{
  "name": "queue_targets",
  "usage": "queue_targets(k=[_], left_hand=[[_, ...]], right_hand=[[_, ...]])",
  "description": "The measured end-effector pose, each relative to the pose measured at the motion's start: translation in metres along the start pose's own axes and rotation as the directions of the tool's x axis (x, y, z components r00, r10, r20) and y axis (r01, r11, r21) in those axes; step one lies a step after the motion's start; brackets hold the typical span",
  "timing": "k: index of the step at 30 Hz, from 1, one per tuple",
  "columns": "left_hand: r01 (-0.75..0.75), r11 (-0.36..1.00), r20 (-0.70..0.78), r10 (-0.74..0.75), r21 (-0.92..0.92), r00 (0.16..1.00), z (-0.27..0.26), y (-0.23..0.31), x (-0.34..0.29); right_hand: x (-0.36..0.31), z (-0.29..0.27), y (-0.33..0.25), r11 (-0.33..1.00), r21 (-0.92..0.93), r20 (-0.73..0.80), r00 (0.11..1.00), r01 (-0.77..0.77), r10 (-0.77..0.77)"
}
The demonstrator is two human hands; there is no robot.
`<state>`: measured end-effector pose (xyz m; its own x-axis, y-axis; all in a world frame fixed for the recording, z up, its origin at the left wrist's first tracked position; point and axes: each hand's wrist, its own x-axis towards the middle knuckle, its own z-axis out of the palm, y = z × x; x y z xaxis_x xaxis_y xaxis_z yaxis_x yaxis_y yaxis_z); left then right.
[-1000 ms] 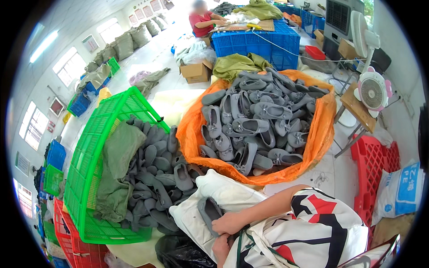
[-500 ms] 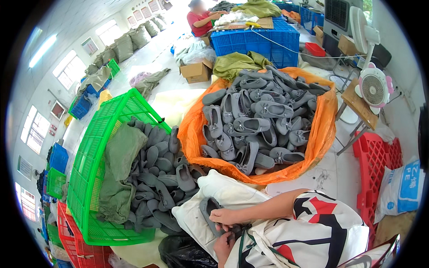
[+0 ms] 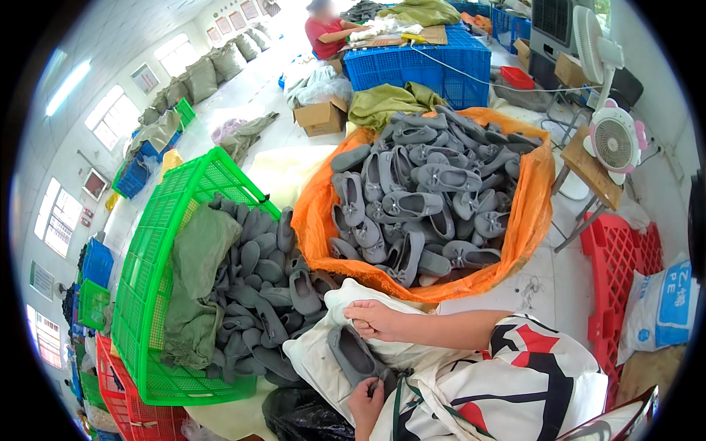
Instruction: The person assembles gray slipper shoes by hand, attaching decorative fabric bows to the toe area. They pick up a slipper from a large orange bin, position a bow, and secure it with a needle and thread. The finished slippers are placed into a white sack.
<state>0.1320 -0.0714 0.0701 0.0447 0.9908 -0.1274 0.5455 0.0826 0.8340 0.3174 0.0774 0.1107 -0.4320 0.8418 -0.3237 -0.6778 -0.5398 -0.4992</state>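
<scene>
A grey slip-on shoe (image 3: pixel 351 354) lies on a white cushion (image 3: pixel 312 360) across my lap. My left hand (image 3: pixel 365 403) is closed on the shoe's near end, where a small dark bow seems to sit. Above the shoe's far end, my right hand (image 3: pixel 373 319) is raised with its fingers pinched together, apart from the shoe. Whatever is in that pinch is too small to make out.
Ahead stands an orange sack (image 3: pixel 533 213) heaped with grey shoes (image 3: pixel 412 206). At left, a green crate (image 3: pixel 158 275) lies tipped, with more shoes spilling out. A black plastic bag (image 3: pixel 301 415) is near my left hand. A person (image 3: pixel 327 33) sits by blue crates (image 3: pixel 419 70).
My right hand has lifted off the shoe and moved up and away, still pinched. The shoe's opening is now uncovered. My left hand stays at the near end.
</scene>
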Motion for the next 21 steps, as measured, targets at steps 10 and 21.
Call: queue_targets(k=[10, 21], left_hand=[[0.048, 0.999, 0.084, -0.05, 0.025, 0.995, -0.003, 0.001, 0.006], [0.079, 0.997, 0.133, -0.082, 0.026, 0.988, -0.007, 0.005, 0.009]], right_hand=[[-0.001, -0.001, -0.01, 0.999, 0.038, 0.002, 1.0, 0.009, -0.009], [0.002, -0.003, -0.035, 0.986, 0.123, 0.014, 0.994, 0.109, -0.112]])
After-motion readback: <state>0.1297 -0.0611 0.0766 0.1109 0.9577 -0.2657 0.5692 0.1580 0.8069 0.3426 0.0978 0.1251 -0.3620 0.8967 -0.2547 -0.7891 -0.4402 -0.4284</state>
